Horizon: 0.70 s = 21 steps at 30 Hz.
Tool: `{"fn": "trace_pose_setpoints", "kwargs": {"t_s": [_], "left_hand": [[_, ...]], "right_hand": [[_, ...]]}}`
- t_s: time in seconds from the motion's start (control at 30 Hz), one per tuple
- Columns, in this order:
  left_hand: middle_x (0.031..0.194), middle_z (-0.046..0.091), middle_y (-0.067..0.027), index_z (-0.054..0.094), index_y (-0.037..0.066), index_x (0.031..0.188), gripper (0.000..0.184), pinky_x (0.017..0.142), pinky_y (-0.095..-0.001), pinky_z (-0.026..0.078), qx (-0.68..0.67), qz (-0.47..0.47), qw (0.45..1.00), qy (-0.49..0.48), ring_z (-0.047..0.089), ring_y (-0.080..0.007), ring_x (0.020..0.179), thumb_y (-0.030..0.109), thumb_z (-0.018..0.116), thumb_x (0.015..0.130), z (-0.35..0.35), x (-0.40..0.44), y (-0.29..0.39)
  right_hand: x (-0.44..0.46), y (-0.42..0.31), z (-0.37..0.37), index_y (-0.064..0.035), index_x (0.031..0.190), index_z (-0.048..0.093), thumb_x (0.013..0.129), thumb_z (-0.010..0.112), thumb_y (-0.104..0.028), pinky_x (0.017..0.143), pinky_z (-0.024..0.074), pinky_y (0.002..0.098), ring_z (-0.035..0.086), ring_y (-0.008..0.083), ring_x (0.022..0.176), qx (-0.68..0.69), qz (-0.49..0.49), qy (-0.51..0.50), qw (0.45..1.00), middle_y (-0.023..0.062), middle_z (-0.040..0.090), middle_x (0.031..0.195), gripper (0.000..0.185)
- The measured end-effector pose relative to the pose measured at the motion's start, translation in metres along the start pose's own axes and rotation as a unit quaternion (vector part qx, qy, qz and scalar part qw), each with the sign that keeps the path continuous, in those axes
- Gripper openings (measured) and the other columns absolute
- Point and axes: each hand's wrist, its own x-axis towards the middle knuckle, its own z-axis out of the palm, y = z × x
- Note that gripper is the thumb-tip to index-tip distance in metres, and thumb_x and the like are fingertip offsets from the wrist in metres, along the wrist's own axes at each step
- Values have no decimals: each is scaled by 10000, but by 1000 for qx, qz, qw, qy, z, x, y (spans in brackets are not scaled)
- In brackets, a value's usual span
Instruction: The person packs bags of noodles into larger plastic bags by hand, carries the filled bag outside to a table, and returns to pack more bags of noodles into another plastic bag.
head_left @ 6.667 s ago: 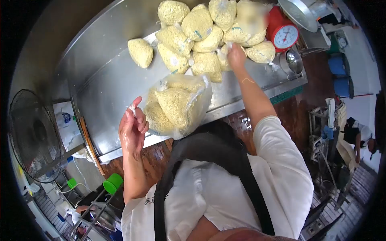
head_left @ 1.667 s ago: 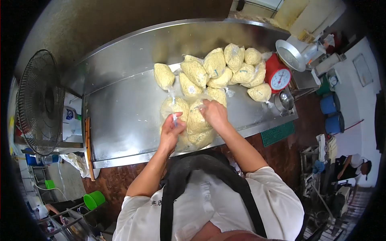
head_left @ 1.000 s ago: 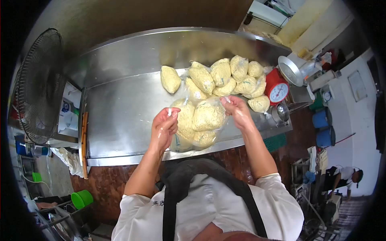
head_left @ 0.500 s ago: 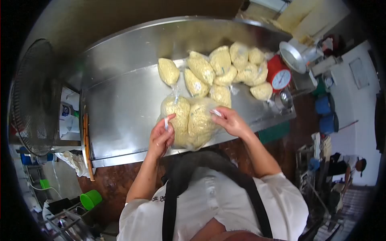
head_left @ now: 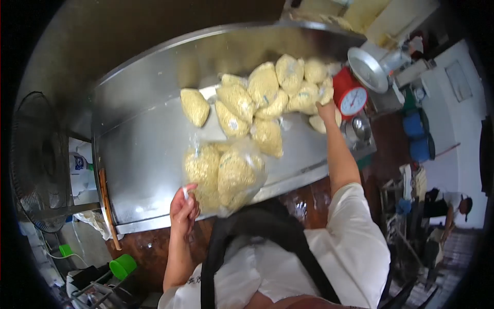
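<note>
My left hand (head_left: 184, 210) is closed on the white twisted handle of a large clear plastic bag (head_left: 242, 172), by the table's front edge. Inside that bag sit bags packed with pale yellow, noodle-like strands. My right arm stretches far across the table. At its end, my right hand (head_left: 325, 109) grips the lower end of a small bag of noodles (head_left: 326, 91) beside the red scale; its fingertips are partly hidden. More filled bags, such as a pointed noodle bag (head_left: 235, 102), lie in a cluster to the left of that hand. One separate noodle bag (head_left: 195, 107) lies farther left.
A red dial scale (head_left: 351, 93) with a metal pan (head_left: 367, 69) stands at the table's right end, a steel bowl (head_left: 358, 127) in front of it. Wooden sticks (head_left: 107, 206) lie along the left edge. A fan (head_left: 41, 159) is at far left. Another person (head_left: 453, 206) is at far right.
My right hand has let go of the large bag's other handle and reached right to a small noodle bag by the scale. The view has shifted; the large bag's opening has sagged on the right.
</note>
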Motion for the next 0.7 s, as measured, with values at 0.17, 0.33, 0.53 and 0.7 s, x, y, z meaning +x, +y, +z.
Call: {"fn": "trace_pose_setpoints", "kwargs": {"t_s": [0.17, 0.33, 0.53, 0.7], "left_hand": [[689, 433, 38, 507, -12, 1339, 460, 446, -220, 261, 26, 1, 999, 44, 342, -46, 469, 185, 651, 949, 17, 3, -3], [634, 424, 63, 529, 9, 1327, 506, 428, -229, 257, 43, -1, 992, 120, 359, -40, 465, 234, 710, 911, 11, -4, -5], [711, 367, 31, 411, -40, 1453, 591, 491, -204, 280, -67, 43, 993, 84, 322, -58, 559, 327, 558, 1013, -10, -7, 17], [698, 379, 23, 448, 40, 1439, 493, 484, -222, 283, -161, 50, 982, 80, 327, -70, 543, 315, 520, 1037, -6, -8, 18]], "right_hand": [[34, -7, 39, 80, 1166, 558, 883, 690, -342, 824, 521, 512, 662, 473, 941, 13, 86, 18, 996, 310, 679, 994, 525], [22, 6, 58, 55, 1099, 581, 965, 588, -308, 793, 509, 532, 650, 496, 873, -18, -59, 181, 982, 309, 665, 886, 387], [-9, -140, -80, 14, 969, 616, 962, 650, -134, 761, 497, 385, 634, 276, 828, 192, -159, 126, 960, 136, 663, 880, 152], [-103, -281, -193, -32, 931, 576, 1035, 544, -204, 696, 446, 325, 528, 157, 799, 283, -137, 150, 937, 60, 589, 899, 203]]}}
